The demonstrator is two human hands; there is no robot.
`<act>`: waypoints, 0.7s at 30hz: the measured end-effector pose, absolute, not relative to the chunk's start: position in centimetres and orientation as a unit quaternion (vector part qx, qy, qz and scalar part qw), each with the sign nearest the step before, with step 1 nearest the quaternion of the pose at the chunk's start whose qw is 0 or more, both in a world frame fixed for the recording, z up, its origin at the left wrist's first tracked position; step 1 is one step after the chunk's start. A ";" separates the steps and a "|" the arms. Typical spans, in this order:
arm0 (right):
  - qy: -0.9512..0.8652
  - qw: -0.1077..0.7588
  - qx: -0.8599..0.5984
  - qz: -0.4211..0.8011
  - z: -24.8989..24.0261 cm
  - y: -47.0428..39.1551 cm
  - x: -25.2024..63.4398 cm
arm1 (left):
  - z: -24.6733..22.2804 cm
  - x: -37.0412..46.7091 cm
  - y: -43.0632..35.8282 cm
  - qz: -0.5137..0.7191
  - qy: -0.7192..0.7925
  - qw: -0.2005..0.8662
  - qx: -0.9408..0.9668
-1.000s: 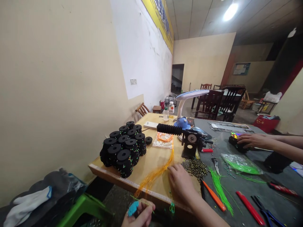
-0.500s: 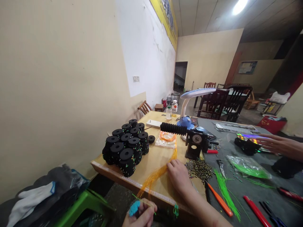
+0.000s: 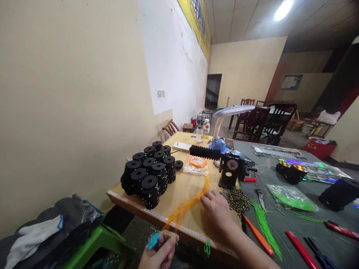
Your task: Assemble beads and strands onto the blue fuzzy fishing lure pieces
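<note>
My left hand (image 3: 162,249) is low in front of the table edge, with its thumb and fingers pinched on a thin green line (image 3: 159,231). A bright blue piece (image 3: 153,241) sits against the same hand; its kind is unclear. My right hand (image 3: 217,209) rests on the wooden table, fingers curled down and together. Its fingertips are beside a bundle of orange strands (image 3: 186,207), and whatever they pinch is hidden. A pile of small dark and brass-coloured beads (image 3: 235,200) lies right of these fingers. Green loops (image 3: 207,248) hang at the table edge.
Black foam spools (image 3: 149,182) stand grouped on the left. Behind my right hand are a black clamp device (image 3: 230,170) and a blue lamp (image 3: 220,144). On the grey mat lie green strands (image 3: 265,224), an orange-handled tool (image 3: 258,235) and scissors (image 3: 319,254).
My right hand has slid slightly right and down, off the edge of the orange strands. My left hand has shifted left with the green line. Another person's hand at the right has left view.
</note>
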State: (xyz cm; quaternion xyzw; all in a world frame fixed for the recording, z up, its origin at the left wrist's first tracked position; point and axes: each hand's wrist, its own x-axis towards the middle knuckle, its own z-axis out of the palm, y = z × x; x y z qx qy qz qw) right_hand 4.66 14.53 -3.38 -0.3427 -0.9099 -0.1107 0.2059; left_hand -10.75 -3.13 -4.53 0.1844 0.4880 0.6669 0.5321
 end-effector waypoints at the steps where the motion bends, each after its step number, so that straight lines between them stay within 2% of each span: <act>1: -0.910 0.206 -0.342 -0.111 -3.3 14.5 4.9 | -4.6 -11.0 -3.1 0.666 0.489 0.534 0.182; 21: -0.900 0.275 -0.337 -0.022 -3.2 14.6 6.9 | -4.8 -12.6 -3.0 0.697 0.523 0.479 0.108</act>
